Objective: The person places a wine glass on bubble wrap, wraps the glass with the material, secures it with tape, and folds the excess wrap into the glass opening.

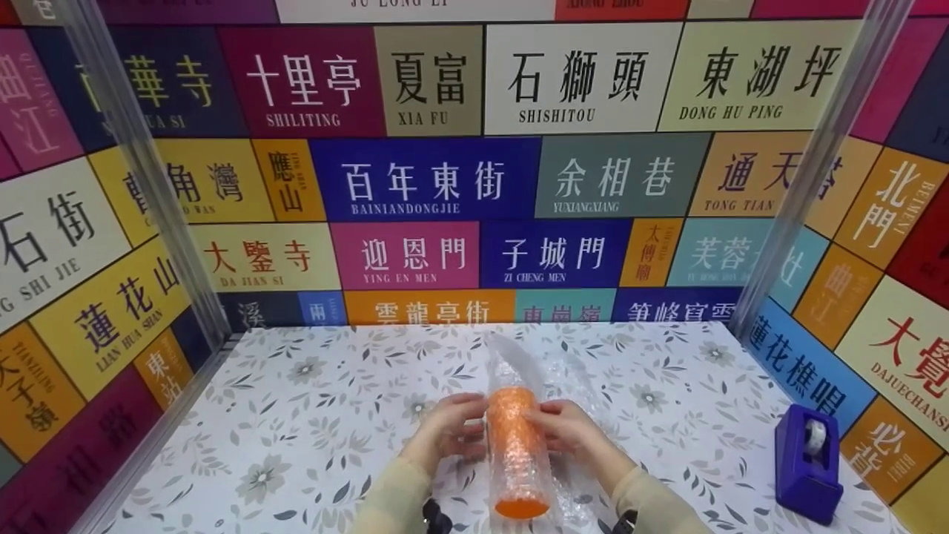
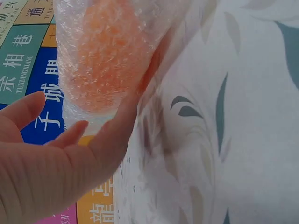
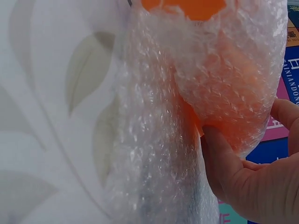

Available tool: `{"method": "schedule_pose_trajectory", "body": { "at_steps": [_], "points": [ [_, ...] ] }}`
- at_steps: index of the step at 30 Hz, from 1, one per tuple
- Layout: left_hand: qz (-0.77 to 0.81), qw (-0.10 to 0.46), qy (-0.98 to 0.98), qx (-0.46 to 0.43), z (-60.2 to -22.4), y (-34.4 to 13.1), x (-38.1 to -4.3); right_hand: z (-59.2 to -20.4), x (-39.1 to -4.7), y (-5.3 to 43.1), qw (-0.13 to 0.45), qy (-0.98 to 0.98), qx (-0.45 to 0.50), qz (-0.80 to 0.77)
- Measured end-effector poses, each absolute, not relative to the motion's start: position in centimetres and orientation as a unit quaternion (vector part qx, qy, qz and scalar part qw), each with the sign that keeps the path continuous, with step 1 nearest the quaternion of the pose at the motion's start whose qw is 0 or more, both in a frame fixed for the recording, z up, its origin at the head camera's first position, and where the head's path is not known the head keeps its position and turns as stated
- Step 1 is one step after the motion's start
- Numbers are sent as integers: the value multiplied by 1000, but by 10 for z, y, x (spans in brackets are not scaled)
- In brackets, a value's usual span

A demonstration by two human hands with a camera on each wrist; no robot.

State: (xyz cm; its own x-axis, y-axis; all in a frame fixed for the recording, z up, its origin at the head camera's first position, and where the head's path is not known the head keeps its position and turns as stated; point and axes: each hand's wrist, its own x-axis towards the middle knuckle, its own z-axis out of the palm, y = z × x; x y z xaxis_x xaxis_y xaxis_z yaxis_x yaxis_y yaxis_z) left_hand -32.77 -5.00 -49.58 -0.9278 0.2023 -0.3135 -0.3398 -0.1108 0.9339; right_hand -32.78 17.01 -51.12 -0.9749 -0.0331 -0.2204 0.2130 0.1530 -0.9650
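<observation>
At the right of the head view, toward the bottom, my purple tape dispenser [image 1: 808, 475] stands on the leaf-patterned tabletop [image 1: 267, 415], a tape roll [image 1: 816, 439] seated in it, well apart from my hands. Sign-covered walls [image 1: 426, 178] fill the upper part and both sides. Nearest in my way is the loose bubble wrap [image 1: 574, 371], spread to the right of the cylinder and running under my right hand [image 1: 574, 430].

The orange cylinder [image 1: 515, 449] lies on its side at lower centre, between my hands. Its long axis runs almost straight up the frame, leaning slightly left, with one round end facing me at the bottom; past the far end the film tapers upward.

It's bright orange, blurred by glossy, crinkled bubbles. My left hand [image 1: 448, 429] is loose, fingers extended and spread, one along the wrapped side. My right fingers rest against the other side, the upper ones reaching its top, not closed round it.
</observation>
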Motion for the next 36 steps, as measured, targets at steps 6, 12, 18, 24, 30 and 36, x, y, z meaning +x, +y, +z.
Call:
{"method": "schedule_pose_trajectory", "body": {
  "at_steps": [6,12,18,24,30,36],
  "points": [
    [737,204,644,-33,-498,-47,-328,-515,-328,172,108,732,50,-671],
    [733,204,648,-28,-498,-45,-328,-519,-328,175,121,710,17,-694],
    [734,199,649,-15,-497,-44,-329,-519,-325,176,131,698,-2,-704],
    [714,194,672,-11,-493,-45,-331,-522,-323,176,130,692,-15,-710],
    [703,190,686,-4,-489,-45,-331,-525,-323,178,138,669,-8,-730],
    [700,187,689,-5,-486,-41,-330,-526,-324,181,151,654,-4,-741]
  ]
}}
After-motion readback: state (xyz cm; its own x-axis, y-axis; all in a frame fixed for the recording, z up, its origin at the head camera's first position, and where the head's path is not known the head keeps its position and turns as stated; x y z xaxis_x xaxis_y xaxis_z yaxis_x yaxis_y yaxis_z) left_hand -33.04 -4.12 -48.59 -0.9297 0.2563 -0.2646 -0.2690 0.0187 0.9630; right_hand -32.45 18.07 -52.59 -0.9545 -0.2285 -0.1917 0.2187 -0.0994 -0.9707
